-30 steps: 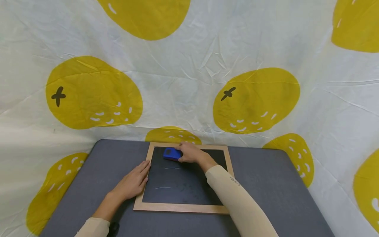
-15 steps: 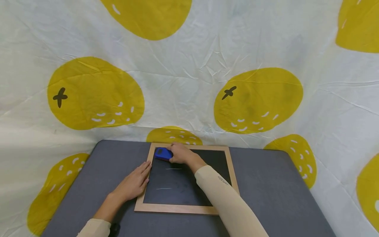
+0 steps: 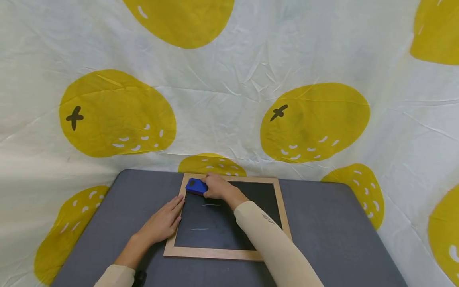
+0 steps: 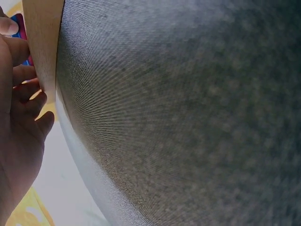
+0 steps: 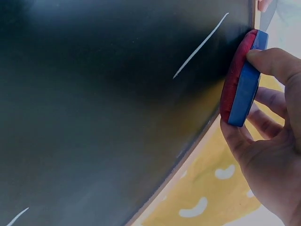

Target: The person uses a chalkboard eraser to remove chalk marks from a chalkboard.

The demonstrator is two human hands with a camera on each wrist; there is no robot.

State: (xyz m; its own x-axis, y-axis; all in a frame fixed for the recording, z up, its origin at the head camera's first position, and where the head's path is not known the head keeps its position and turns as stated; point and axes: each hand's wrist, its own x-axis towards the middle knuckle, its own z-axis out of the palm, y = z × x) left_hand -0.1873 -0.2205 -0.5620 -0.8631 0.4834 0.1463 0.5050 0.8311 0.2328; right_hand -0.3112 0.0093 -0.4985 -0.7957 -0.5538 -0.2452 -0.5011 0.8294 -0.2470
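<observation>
Gripping the blue eraser (image 3: 195, 186), right hand (image 3: 216, 187) has slid it into the chalkboard's (image 3: 229, 223) far-left corner; two chalk lines (image 3: 210, 205) remain; left hand (image 3: 161, 222) lies flat, steadying the frame.

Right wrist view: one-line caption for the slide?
Right hand grips a blue eraser, red pad against the blackboard, at the wooden frame, beside a chalk line.

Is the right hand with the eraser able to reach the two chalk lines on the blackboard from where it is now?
Probably yes. The right hand grips the blue eraser at the blackboard's far left corner; both chalk lines lie on bare board, and the left hand rests on the frame's edge.
</observation>
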